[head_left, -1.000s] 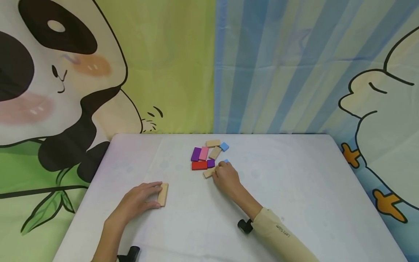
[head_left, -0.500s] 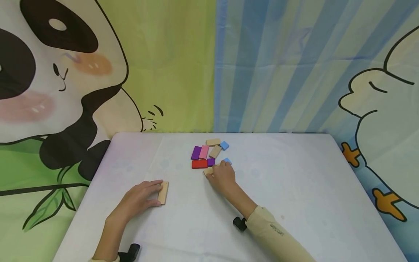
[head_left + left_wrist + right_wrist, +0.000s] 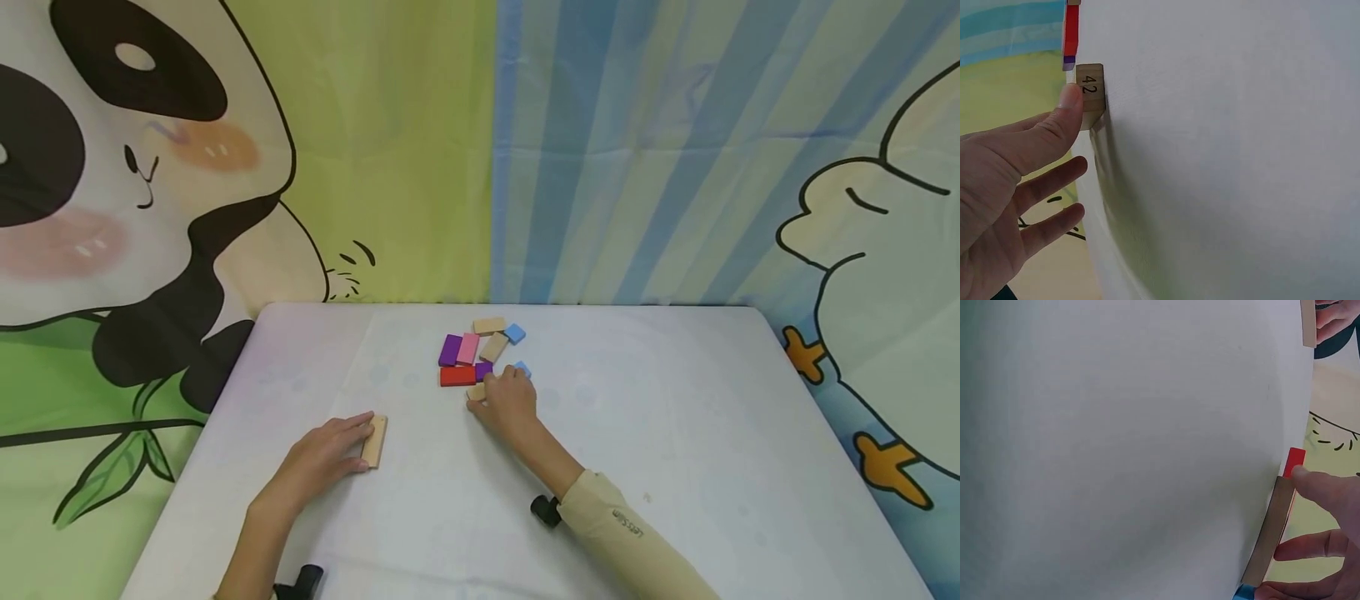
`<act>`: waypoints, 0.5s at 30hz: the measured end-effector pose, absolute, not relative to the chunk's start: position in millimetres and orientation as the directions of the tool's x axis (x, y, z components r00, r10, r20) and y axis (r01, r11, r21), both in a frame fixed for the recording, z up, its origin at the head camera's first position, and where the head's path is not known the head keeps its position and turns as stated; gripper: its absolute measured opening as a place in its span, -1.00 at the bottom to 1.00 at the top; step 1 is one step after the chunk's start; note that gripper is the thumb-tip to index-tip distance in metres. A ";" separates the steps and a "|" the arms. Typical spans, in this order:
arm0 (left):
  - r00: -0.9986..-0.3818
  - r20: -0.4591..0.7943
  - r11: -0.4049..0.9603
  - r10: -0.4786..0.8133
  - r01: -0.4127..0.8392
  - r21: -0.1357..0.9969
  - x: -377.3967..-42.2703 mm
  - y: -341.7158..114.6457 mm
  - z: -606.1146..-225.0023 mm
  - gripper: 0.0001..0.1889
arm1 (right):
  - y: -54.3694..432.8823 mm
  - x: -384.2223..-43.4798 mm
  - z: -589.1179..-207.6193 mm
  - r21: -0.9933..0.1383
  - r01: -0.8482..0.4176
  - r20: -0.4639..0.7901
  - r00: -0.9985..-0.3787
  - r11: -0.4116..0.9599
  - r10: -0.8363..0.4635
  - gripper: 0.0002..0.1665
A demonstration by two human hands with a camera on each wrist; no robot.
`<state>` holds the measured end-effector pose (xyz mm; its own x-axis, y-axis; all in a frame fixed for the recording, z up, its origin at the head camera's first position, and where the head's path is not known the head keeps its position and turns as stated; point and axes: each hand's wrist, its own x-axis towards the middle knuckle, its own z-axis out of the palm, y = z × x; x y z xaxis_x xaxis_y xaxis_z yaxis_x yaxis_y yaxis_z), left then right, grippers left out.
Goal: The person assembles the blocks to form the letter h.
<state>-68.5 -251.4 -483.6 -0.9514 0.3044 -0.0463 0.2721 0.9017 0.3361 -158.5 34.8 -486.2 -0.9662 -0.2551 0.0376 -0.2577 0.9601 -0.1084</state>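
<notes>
My left hand (image 3: 318, 462) pinches a bare wooden block (image 3: 374, 442) at the left of the table, thumb at the near end and fingers at the far end. In the left wrist view the end of that block (image 3: 1090, 87) carries the number 42. My right hand (image 3: 512, 407) holds a second wooden block (image 3: 476, 392) just in front of the coloured pile. The right wrist view shows this block (image 3: 1269, 534) lengthwise, thumb at one end and fingers along to the other. My hand hides most of it in the head view.
Behind the right hand lie a red block (image 3: 457, 377), purple blocks (image 3: 450, 350), a pink block (image 3: 467, 349), more bare wooden blocks (image 3: 493, 347) and a blue block (image 3: 514, 333). Another blue block (image 3: 522, 368) peeks out beside the fingers. The white table (image 3: 637, 417) ends at a printed curtain (image 3: 637, 150).
My right hand has shifted slightly left, its thumb now at the left end of the wooden block, uncovering more of the near blue block. The left hand keeps its grip in place.
</notes>
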 end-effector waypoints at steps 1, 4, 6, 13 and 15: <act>-0.952 -0.047 0.903 0.304 0.272 0.332 -68.2 -250.7 -483.6 -0.39 | 34.3 -159.0 -486.7 -0.107 -0.254 0.035 -0.967 0.961 -0.251 -0.45; -0.953 -0.051 0.907 0.299 0.267 0.325 -67.6 -249.2 -483.8 -0.39 | 33.7 -160.4 -486.4 -0.108 -0.243 0.020 -0.970 0.964 -0.242 -0.46; -0.952 -0.047 0.908 0.302 0.272 0.319 -67.8 -249.0 -484.1 -0.39 | 33.7 -160.9 -485.3 -0.104 -0.238 0.014 -0.971 0.966 -0.238 -0.46; -0.950 -0.044 0.905 0.308 0.278 0.322 -68.5 -250.0 -483.9 -0.41 | 35.0 -157.6 -485.5 -0.081 -0.254 0.013 -0.967 0.964 -0.253 -0.46; -0.951 -0.051 0.907 0.305 0.273 0.321 -68.8 -250.6 -484.4 -0.42 | 34.6 -156.2 -487.1 -0.078 -0.264 0.013 -0.964 0.961 -0.264 -0.44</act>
<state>-68.8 -250.6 -484.4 -0.9511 0.3047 -0.0515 0.2732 0.9069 0.3207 -156.2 34.6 -487.1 -0.9644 -0.2640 0.0133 -0.2642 0.9613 -0.0781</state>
